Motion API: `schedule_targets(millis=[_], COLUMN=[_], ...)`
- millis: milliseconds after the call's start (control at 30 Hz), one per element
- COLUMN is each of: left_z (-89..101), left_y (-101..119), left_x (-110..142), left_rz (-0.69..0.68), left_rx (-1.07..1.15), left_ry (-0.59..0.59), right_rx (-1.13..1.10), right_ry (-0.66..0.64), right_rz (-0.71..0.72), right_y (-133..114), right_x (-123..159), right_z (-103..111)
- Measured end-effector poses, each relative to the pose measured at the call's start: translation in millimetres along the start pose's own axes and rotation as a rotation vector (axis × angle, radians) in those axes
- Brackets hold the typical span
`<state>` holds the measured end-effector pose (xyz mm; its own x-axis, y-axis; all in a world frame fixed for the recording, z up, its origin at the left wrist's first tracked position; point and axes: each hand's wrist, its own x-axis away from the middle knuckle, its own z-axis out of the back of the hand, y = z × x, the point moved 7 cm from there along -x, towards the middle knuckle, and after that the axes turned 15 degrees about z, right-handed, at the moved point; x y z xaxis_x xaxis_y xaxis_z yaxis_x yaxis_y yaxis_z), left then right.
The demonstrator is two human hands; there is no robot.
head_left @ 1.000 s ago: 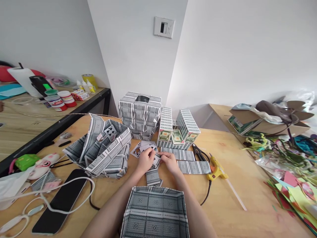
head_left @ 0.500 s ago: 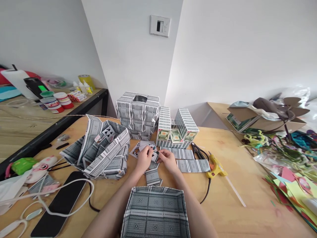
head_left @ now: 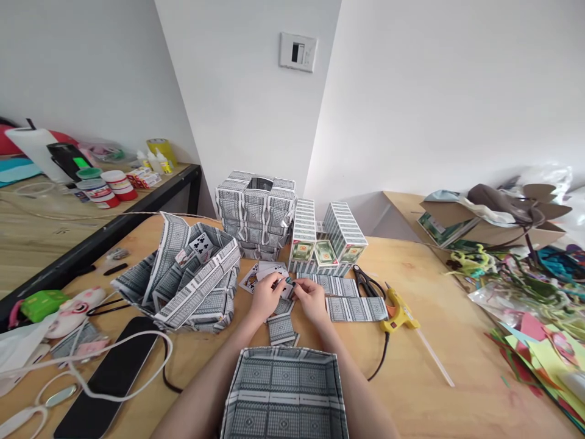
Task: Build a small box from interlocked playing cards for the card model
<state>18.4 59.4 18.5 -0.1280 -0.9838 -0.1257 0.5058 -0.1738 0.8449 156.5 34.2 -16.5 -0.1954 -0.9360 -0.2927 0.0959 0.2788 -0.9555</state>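
Observation:
My left hand and my right hand meet above the middle of the table, fingers pinched on a playing card between them. Most of that card hides behind the fingers. Beneath and beyond lie loose face-up playing cards. Folded pieces of patterned card lie just in front of the hands. Close to my body, between my forearms, stands an open box made of playing cards. Strips of joined cards lie to the right of my right hand.
Left of my hands sits a card-built basket; a larger card structure and stacked card boxes stand behind. Scissors and a yellow glue gun with its cord lie right. A black phone and white cables are at left.
Both hands stay together at the card, with only slight finger movement. The view has shifted a little; nothing else has visibly moved.

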Motion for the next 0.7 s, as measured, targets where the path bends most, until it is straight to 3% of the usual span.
schedule_targets(millis=[200,433,700], left_z=[6.0,8.6,5.3], left_y=[1,12,0], left_x=[-1,1,-6], left_rz=[0.023,-0.080,0.090], left_rx=[0.022,0.146,0.319], left_ry=[0.025,-0.014,-0.072], right_rx=[-0.051,-0.099,-0.133], right_ry=[0.009,0.033,0.037], right_rz=[-0.011,0.040,0.058], right_y=[1,-3,-7], right_x=[0,0,0], right_z=[-3,0,-1])
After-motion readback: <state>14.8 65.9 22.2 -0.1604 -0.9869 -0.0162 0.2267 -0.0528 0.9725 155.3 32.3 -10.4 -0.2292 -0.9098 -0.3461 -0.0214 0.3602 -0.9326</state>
